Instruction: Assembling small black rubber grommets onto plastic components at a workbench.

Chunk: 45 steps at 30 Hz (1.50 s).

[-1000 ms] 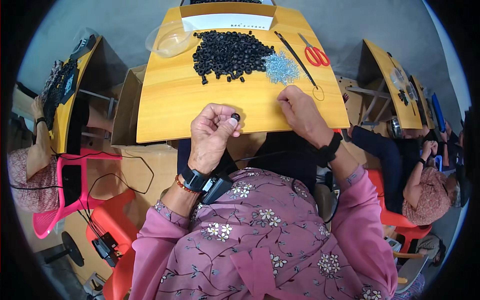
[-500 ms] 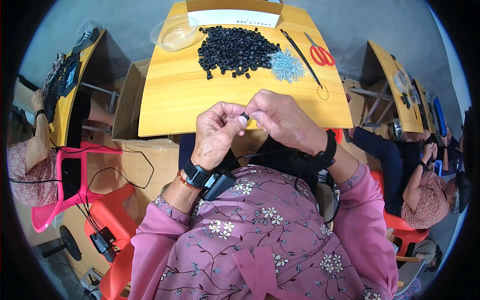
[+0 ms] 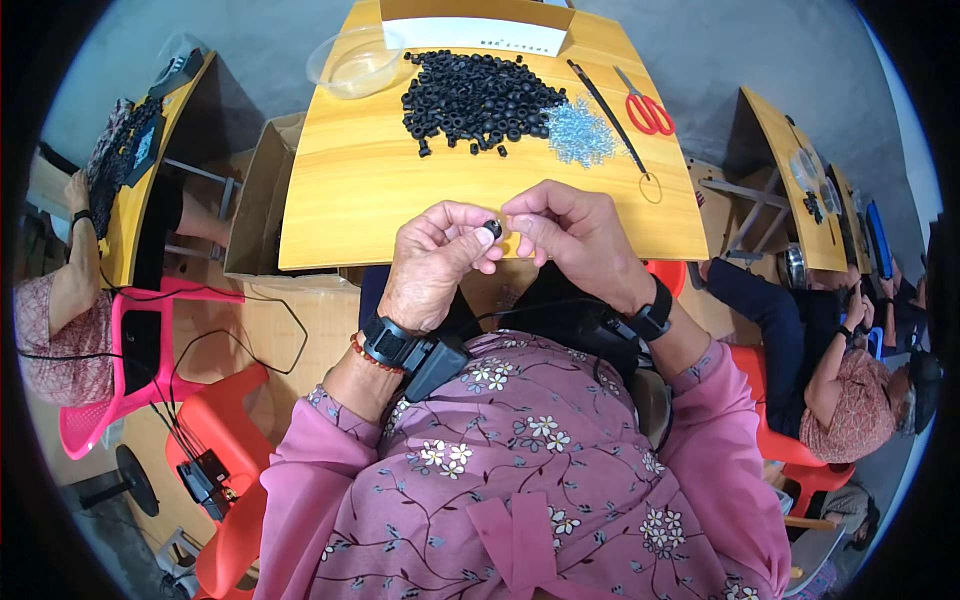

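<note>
Between the thumb and fingers of my left hand [image 3: 445,255] is a small round black plastic piece [image 3: 492,229], held just off the table's near edge. My right hand [image 3: 570,235] is close beside it, its thumb and fingertips bent together. Whether a tiny part sits in that pinch I cannot make out. Beyond my hands lies a heap of small black plastic pieces [image 3: 470,100]. Touching its right side is a pile of small clear-bluish pieces [image 3: 582,135].
Red-handled scissors [image 3: 648,113] and a thin black stick with a wire loop [image 3: 610,115] lie at the right. A clear plastic bowl [image 3: 352,66] and a white box [image 3: 475,36] stand at the back. An open carton [image 3: 258,215] is left of the table. Other people sit on both sides.
My right hand's fingertips have drawn slightly away to the right from the black piece, which now shows more. My left hand still grips it.
</note>
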Tool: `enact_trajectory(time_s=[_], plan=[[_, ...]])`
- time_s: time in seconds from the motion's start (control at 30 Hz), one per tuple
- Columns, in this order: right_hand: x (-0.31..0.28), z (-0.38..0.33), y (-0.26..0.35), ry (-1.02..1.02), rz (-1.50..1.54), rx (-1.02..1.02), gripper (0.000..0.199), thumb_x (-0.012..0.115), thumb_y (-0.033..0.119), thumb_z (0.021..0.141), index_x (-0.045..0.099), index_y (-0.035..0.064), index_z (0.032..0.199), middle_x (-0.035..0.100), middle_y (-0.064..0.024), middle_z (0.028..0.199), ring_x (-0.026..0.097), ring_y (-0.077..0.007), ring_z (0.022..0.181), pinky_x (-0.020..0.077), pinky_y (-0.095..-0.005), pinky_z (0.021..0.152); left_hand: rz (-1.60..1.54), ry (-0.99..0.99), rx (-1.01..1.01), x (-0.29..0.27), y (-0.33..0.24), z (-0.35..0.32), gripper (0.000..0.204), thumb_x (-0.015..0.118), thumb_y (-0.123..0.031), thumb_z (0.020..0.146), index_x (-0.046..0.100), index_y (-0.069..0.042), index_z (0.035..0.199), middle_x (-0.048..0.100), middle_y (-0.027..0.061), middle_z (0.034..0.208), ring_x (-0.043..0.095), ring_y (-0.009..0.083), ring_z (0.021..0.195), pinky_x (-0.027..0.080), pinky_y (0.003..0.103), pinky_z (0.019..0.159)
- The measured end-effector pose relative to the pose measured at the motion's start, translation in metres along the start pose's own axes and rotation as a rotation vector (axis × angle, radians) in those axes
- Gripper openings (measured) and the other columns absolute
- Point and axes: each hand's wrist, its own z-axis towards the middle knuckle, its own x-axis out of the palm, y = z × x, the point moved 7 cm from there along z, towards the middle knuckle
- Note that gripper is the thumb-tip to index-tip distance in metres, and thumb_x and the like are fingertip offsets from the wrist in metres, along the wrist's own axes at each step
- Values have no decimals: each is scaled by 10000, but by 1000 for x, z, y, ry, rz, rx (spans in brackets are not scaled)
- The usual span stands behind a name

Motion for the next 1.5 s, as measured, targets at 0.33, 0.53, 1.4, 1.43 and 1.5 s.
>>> enact_trajectory(time_s=[0.33,0.53,1.4,1.43,1.5], plan=[[9,-4,17,-47,-393,-357,112,667,-4,857,690,39,959,610,-88,780,620,-211,703,487,-325,623,1,-9,22,-1,-2,1,155,629,-14,946,617,25,1096,691,102,959,676,156,813,564,264,698],[2,1,12,-42,-266,-178,151,672,-1,849,702,46,989,602,-92,797,627,-228,726,491,-317,630,8,-36,30,-2,-4,1,171,627,-3,944,615,30,1110,689,104,959,671,157,816,564,265,704],[-25,91,-28,-152,-793,-153,165,616,102,869,646,-61,869,663,-273,858,654,-438,844,520,-466,768,-56,-138,41,-14,-6,4,129,630,-4,938,616,8,1066,695,94,929,679,134,775,576,241,677],[-24,91,-28,-144,-807,-172,166,616,105,869,644,-58,863,661,-275,852,654,-440,844,518,-469,767,-50,-133,40,-14,-5,5,133,629,-7,941,617,7,1073,692,99,938,679,146,786,580,250,684],[-25,90,-27,-124,-816,-191,169,618,111,863,635,-58,865,663,-264,853,656,-431,820,520,-460,755,-50,-126,41,-15,-5,5,137,628,-10,943,618,6,1079,689,104,947,680,158,797,583,261,693]])
